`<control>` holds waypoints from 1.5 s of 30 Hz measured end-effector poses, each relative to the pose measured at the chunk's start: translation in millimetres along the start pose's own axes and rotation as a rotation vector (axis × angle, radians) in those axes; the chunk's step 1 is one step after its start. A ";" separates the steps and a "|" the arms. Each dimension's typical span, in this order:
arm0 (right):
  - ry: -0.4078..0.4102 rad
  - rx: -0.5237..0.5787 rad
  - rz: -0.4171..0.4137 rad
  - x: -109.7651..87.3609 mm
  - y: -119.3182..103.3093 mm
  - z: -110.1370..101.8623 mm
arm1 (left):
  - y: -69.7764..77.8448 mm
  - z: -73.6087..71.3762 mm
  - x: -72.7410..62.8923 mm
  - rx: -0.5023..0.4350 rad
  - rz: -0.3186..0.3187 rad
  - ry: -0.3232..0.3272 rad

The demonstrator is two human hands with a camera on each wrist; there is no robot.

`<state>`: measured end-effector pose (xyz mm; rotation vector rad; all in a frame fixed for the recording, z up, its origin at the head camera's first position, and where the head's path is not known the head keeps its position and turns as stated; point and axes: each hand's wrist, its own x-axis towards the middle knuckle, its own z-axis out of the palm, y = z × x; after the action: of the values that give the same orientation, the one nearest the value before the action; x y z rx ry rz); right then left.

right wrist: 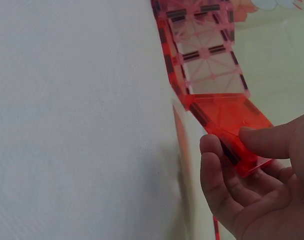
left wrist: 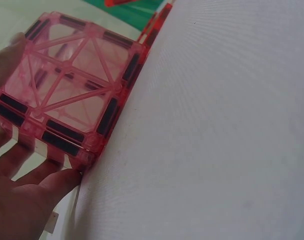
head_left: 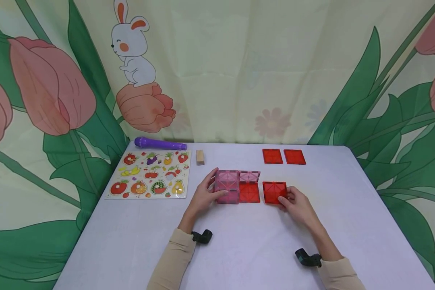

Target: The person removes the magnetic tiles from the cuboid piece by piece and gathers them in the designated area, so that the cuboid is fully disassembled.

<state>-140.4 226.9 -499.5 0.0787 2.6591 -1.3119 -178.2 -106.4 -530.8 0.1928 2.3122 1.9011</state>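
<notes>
1. Head cam: the pink tile box was gripped by the L hand on the white table, w/ a flat red tile right beside it and an upright pink tile at that one's far edge. A loose red tile was pinched by the R hand, just to the right.
2. Upright pink tile = prob the weak spot imo, could've been knocked over if bumped by the loose one.
3. Dark edge strips were taken for magnets, so a snap onto the wrong edge was poss if the loose tile was brought in crooked.
4. Box walls could've been popped apart if squeezed too hard.
5. Left wrist cam: L fingers were seen spread along the box's side, mostly hidden from head cam.
6. Right wrist cam: the loose tile's tilt was shown way better, thumb pressed against one face. Contact w/ the pink tile couldn't be told there, but a small gap to the flat red tile was visible from head cam.
</notes>
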 end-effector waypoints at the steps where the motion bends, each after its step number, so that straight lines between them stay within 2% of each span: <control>1: 0.003 0.018 0.004 0.2 0.9 -0.9 | 0.2 0.0 -0.1 0.000 0.002 0.000; 6: 0.016 0.089 0.024 1.9 6.1 -6.4 | 0.8 0.0 0.4 0.004 0.005 -0.004; 13: 0.067 0.092 0.064 5.4 11.4 -17.2 | 0.6 -0.1 0.6 0.001 0.014 -0.004; 27: 0.245 0.125 0.189 21.5 26.7 -40.1 | 0.9 0.4 0.1 -0.003 0.006 0.007; 33: 0.289 0.172 0.237 25.7 33.9 -49.3 | 1.5 0.2 -0.9 -0.002 0.014 0.001; 39: 0.322 0.218 0.264 35.7 43.5 -62.3 | 2.6 -0.2 -1.0 0.001 0.019 -0.007; 45: 0.350 0.262 0.326 48.6 50.9 -74.2 | 3.2 -0.7 -1.2 -0.011 0.017 -0.011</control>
<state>-191.7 315.3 -503.8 0.8078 2.5609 -1.6395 -177.1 -106.6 -527.4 0.2227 2.2994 1.9157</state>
